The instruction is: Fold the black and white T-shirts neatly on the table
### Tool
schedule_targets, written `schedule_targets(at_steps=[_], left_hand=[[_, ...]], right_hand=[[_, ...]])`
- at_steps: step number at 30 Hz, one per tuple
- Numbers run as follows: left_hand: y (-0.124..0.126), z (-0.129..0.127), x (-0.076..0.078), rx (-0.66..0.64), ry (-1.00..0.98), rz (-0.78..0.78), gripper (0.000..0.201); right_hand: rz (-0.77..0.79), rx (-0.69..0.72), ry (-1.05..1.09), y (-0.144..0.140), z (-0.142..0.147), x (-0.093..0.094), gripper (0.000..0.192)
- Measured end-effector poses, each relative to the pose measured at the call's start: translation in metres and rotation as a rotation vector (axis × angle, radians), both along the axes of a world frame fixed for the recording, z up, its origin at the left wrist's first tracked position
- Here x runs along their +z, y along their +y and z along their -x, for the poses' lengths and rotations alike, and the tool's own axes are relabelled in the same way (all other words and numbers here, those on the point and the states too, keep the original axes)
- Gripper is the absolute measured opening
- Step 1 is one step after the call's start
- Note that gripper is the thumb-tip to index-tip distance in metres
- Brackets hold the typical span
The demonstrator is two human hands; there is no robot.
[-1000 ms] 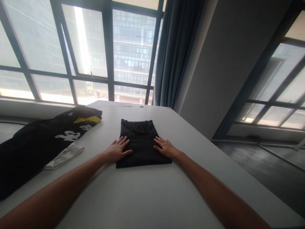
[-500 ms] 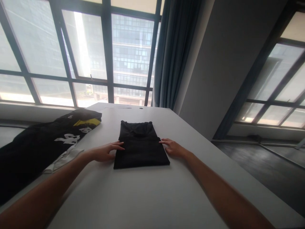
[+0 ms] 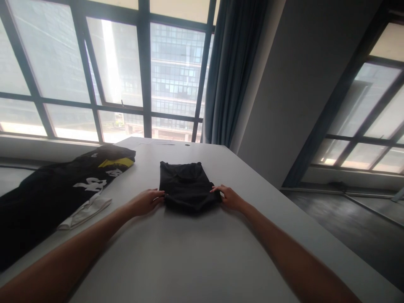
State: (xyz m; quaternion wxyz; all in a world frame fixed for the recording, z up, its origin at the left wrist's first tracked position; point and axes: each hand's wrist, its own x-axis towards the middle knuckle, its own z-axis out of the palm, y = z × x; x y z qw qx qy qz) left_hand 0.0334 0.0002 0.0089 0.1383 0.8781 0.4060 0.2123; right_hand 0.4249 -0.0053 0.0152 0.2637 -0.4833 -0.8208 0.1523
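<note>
A folded black garment (image 3: 186, 185) lies in the middle of the white table (image 3: 195, 252). My left hand (image 3: 145, 201) grips its near left corner and my right hand (image 3: 229, 197) grips its near right corner. The garment's near edge is lifted off the table and curls back toward the far end, so the piece looks shorter. Both forearms stretch across the table from the bottom corners of the view.
A pile of dark clothes with white and yellow print (image 3: 53, 185) lies along the table's left side, with a white cloth (image 3: 86, 211) at its near edge. Windows (image 3: 126, 71) and a blue curtain (image 3: 233, 71) stand behind. The table's right edge drops to a dark floor (image 3: 353, 223).
My hands went from resting flat on the garment to its side edges, then took hold of the near corners and raised the near edge toward the far end.
</note>
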Motion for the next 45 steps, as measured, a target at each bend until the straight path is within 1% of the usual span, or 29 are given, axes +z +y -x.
schedule_targets(at_steps=[1,3,5,6,8,9,11,13,15,16,17,20,21,23,25,27,29,31,32,33,35,37,39,41,45], left_hand=[[-0.001,0.0,0.003,0.02,-0.034,0.006,0.045],[-0.004,-0.001,0.009,0.018,-0.137,0.051,0.05],[-0.006,-0.003,0.015,0.015,-0.292,0.118,0.053],[-0.006,-0.004,0.017,0.032,-0.381,0.152,0.055],[-0.005,-0.01,0.02,0.117,-0.549,0.223,0.058],[-0.004,-0.012,0.019,0.181,-0.608,0.259,0.06],[-0.003,-0.016,0.017,0.319,-0.639,0.33,0.063],[-0.002,-0.018,0.013,0.425,-0.584,0.381,0.066],[-0.003,-0.018,0.012,0.474,-0.5,0.363,0.076],[-0.004,-0.018,0.013,0.47,-0.455,0.326,0.079],[-0.006,-0.018,0.014,0.452,-0.406,0.279,0.076],[-0.014,-0.019,0.025,0.381,-0.279,0.145,0.053],[-0.017,-0.02,0.029,0.366,-0.255,0.116,0.05],[-0.021,-0.019,0.035,0.369,-0.22,0.057,0.052],[-0.022,-0.015,0.038,0.41,-0.139,0.013,0.056],[-0.02,-0.01,0.036,0.461,0.012,-0.002,0.058],[-0.019,-0.007,0.032,0.504,0.169,-0.019,0.055],[-0.019,-0.011,0.027,0.514,0.25,-0.089,0.05],[-0.021,-0.015,0.024,0.496,0.254,-0.14,0.05],[-0.022,-0.021,0.02,0.45,0.243,-0.187,0.051],[-0.023,-0.034,0.011,0.313,0.215,-0.226,0.058],[-0.021,-0.044,-0.001,0.211,0.221,-0.154,0.067],[-0.014,-0.047,-0.011,0.191,0.255,-0.039,0.076],[-0.005,-0.042,-0.016,0.221,0.291,0.04,0.082],[0.011,-0.024,-0.016,0.345,0.331,0.085,0.085]], right_hand=[[-0.012,-0.017,0.003,-0.001,0.0,0.003,0.022],[-0.012,-0.011,0.021,-0.003,-0.002,0.01,0.014],[-0.038,-0.004,0.112,-0.004,-0.002,0.017,0.024],[-0.074,-0.03,0.196,-0.003,-0.001,0.02,0.03],[-0.129,-0.117,0.385,-0.001,0.006,0.02,0.04],[-0.117,-0.155,0.463,0.001,0.011,0.017,0.044],[-0.012,-0.2,0.52,0.005,0.02,0.009,0.048],[0.086,-0.214,0.46,0.007,0.026,-0.001,0.054],[0.095,-0.218,0.355,0.008,0.028,-0.01,0.06],[0.083,-0.211,0.304,0.008,0.028,-0.012,0.057],[0.067,-0.199,0.261,0.008,0.028,-0.014,0.052],[-0.043,-0.18,0.213,0.007,0.03,-0.013,0.031],[-0.101,-0.179,0.224,0.007,0.031,-0.013,0.029],[-0.204,-0.175,0.25,0.008,0.033,-0.013,0.033],[-0.222,-0.168,0.213,0.01,0.036,-0.016,0.039],[-0.164,-0.173,0.097,0.011,0.038,-0.02,0.041],[-0.116,-0.199,-0.04,0.01,0.041,-0.021,0.041],[-0.138,-0.233,-0.125,0.004,0.047,-0.019,0.04],[-0.168,-0.235,-0.146,0.0,0.051,-0.017,0.041],[-0.199,-0.214,-0.162,-0.005,0.055,-0.014,0.042],[-0.212,-0.108,-0.205,-0.013,0.064,-0.009,0.048],[-0.118,0.015,-0.272,-0.019,0.071,-0.007,0.054],[0.014,0.076,-0.326,-0.02,0.074,-0.008,0.057],[0.089,0.089,-0.342,-0.02,0.074,-0.009,0.059],[0.087,0.099,-0.337,-0.021,0.072,-0.008,0.064]])
